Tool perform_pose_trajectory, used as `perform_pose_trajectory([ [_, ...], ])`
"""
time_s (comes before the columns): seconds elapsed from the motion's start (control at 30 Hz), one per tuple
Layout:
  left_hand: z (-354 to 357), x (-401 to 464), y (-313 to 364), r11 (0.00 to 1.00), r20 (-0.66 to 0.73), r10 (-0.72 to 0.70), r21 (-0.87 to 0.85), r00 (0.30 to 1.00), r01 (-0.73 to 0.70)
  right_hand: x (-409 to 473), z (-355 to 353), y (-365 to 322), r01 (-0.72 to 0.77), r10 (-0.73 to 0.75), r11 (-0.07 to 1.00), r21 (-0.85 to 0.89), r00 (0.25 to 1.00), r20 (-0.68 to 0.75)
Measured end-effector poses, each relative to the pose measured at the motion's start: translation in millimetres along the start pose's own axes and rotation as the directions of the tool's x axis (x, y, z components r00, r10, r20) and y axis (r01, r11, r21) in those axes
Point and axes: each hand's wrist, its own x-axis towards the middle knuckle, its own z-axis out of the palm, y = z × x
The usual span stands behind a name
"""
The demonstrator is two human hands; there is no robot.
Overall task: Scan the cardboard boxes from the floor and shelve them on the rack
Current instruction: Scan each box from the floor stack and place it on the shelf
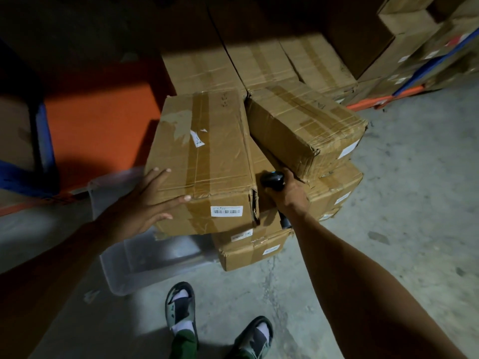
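A long taped cardboard box (207,156) lies on top of the floor pile, its white barcode label (226,211) facing me. My left hand (145,203) presses flat against the box's near left corner, fingers spread and straight. A second box (305,128) lies tilted to the right of it, resting on lower boxes (334,187). Between the two, my right hand (290,190) grips a black handheld scanner (272,180), its head pointing toward the gap between the boxes.
More boxes (261,66) stand behind the pile. A clear plastic bin (145,257) sits on the floor under the left box. An orange and blue rack (85,125) is at the left, another loaded rack (420,60) at the right. My sandalled feet (181,307) stand on grey concrete.
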Motion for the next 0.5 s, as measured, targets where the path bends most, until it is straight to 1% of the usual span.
perform_pose_trajectory([
  [0.03,-2.0,-0.2,1.0,1.0,0.012,-0.02,-0.023,1.0,0.02,-6.6,-3.5,-1.8,0.008,-0.007,0.999,0.049,1.0,-0.027],
  [0.1,-8.6,1.0,3.3,0.998,0.09,-0.045,-0.038,0.995,0.048,-27.4,-9.0,-8.1,0.066,-0.025,0.97,0.236,0.985,-0.17],
  [0.17,-12.8,3.4,4.9,0.999,0.181,-0.039,-0.001,0.983,0.04,-58.8,-8.8,-22.5,0.177,-0.039,0.886,0.429,0.95,-0.311],
  [0.2,-12.9,3.9,6.8,0.995,0.202,-0.082,-0.042,0.976,0.092,-75.1,-5.9,-32.6,0.228,-0.066,0.842,0.489,0.943,-0.326],
  [0.23,-13.8,3.2,9.3,0.963,0.194,-0.183,-0.163,0.964,0.215,-89.0,-0.8,-43.5,0.267,-0.112,0.805,0.53,0.945,-0.306],
  [0.27,-15.5,3.2,11.8,0.875,0.2,-0.316,-0.316,0.927,0.366,-99.6,6.2,-53.9,0.294,-0.166,0.776,0.558,0.949,-0.269],
  [0.3,-16.1,3.9,15.1,0.771,0.171,-0.428,-0.444,0.888,0.457,-105.6,14.4,-62.3,0.317,-0.216,0.754,0.575,0.947,-0.237],
  [0.33,-15.0,4.6,17.4,0.692,0.126,-0.51,-0.528,0.851,0.493,-107.6,23.2,-68.9,0.334,-0.249,0.737,0.588,0.942,-0.223],
  [0.37,-13.5,5.5,19.5,0.617,0.103,-0.582,-0.59,0.806,0.521,-106.3,30.6,-73.7,0.337,-0.251,0.719,0.607,0.941,-0.225],
  [0.4,-13.3,7.1,20.5,0.496,0.125,-0.658,-0.669,0.742,0.553,-103.3,35.9,-77.4,0.329,-0.227,0.707,0.626,0.944,-0.239],
  [0.43,-13.5,10.0,21.1,0.362,0.175,-0.709,-0.741,0.684,0.566,-99.1,39.0,-79.6,0.318,-0.195,0.705,0.634,0.946,-0.257],
  [0.47,-11.2,12.0,21.4,0.257,0.215,-0.73,-0.794,0.649,0.551,-94.7,40.9,-79.7,0.312,-0.175,0.71,0.631,0.947,-0.271],
  [0.5,-8.8,13.9,22.6,0.174,0.234,-0.737,-0.841,0.634,0.513,-89.9,41.6,-78.2,0.312,-0.171,0.714,0.626,0.946,-0.276],
])
